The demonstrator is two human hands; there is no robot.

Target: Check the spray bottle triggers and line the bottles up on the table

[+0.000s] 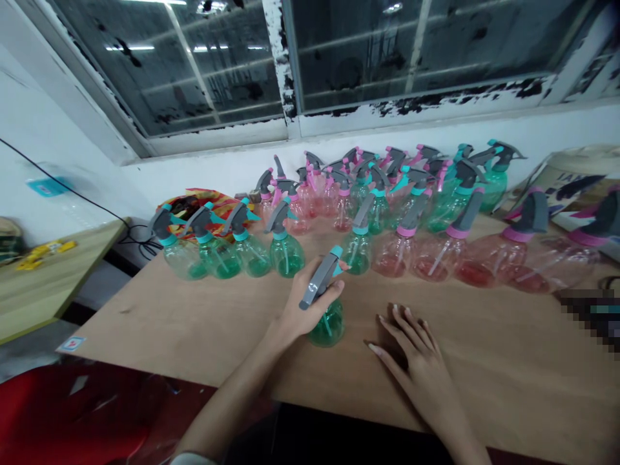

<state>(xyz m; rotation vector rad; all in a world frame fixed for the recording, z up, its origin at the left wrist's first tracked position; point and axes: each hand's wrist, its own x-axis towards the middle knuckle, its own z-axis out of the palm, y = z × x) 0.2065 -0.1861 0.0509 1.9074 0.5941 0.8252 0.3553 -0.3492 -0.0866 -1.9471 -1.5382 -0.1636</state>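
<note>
My left hand (310, 298) is wrapped round the neck of a green spray bottle (328, 328) with a grey and teal trigger head. The bottle stands at the middle of the wooden table (194, 323), and its nozzle end points away from me. To the right, my right hand (419, 352) rests on the table with fingers spread and holds nothing. Beyond the hands runs a front row of spray bottles: green ones, such as the green spray bottle (288, 258), on the left, and pink ones, such as the pink spray bottle (393, 255), on the right.
More pink and green bottles crowd against the wall, among them a pink bottle (343, 213). A red and yellow bag (217, 200) lies behind the left row. A printed cloth bag (557, 171) stands back right. A red chair (72, 413) is at lower left.
</note>
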